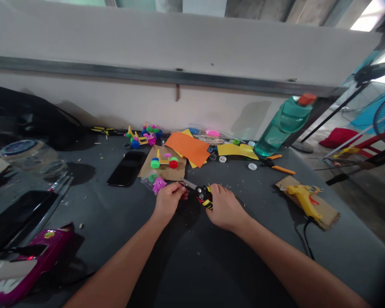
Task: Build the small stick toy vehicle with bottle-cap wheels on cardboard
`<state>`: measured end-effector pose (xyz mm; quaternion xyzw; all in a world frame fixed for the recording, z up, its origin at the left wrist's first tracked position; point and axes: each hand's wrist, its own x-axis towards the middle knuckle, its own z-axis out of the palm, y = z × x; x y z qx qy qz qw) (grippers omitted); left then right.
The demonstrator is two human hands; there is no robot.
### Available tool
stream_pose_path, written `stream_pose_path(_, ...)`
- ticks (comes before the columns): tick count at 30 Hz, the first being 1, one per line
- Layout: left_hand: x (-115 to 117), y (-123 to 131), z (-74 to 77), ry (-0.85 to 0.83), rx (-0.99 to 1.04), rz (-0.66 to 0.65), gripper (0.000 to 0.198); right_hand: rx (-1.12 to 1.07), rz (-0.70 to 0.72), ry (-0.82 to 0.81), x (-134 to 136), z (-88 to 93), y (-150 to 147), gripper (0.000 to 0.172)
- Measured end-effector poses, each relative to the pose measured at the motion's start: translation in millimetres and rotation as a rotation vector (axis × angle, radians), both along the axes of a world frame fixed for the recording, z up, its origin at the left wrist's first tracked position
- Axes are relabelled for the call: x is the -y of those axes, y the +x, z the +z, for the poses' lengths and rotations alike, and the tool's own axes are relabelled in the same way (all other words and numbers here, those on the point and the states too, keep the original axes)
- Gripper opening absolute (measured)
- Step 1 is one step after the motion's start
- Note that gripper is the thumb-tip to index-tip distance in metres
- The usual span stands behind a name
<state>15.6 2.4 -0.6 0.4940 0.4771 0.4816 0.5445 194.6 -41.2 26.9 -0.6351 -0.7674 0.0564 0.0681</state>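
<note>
Wrapped around the yellow-and-black handles of a cutting tool like pruning snips [204,196] is my right hand [227,206]. The metal jaws point left, toward my left hand [169,199]. Its thumb and fingers are pinched at the jaw tips, on a small dark piece too tiny to name. Just beyond my left hand sit a pink pompom-like tuft [159,185] and a clear plastic bag [147,181]. Behind them a small toy with green and red wheels [164,161] rests on a cardboard piece [176,173].
A phone [127,168] lies left of the cardboard. Orange paper [188,147] and yellow paper [235,150] lie near the wall. A teal bottle [282,126], orange-handled pliers [282,170] and a yellow glue gun [304,199] are rightward. At left are a clear jar [34,158] and a magenta power strip [28,265].
</note>
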Motion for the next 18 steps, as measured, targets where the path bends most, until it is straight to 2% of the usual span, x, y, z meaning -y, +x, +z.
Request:
stream_pose_path(9,0.8,0.8,-1.6,-0.016,0.073,-0.017,0.017,-0.021,-0.019,-0.079,1.8,1.7,-2.0,0.032)
stream_pose_path(14,1.2,1.2,2.5,-0.009,0.084,-0.017,0.013,-0.054,-0.022,0.029,2.5,-0.8,-0.8,0.033)
stream_pose_path(18,1.3,0.4,3.2,0.032,0.003,-0.013,0.011,-0.054,0.002,0.096,1.6,-2.8,-0.6,0.036)
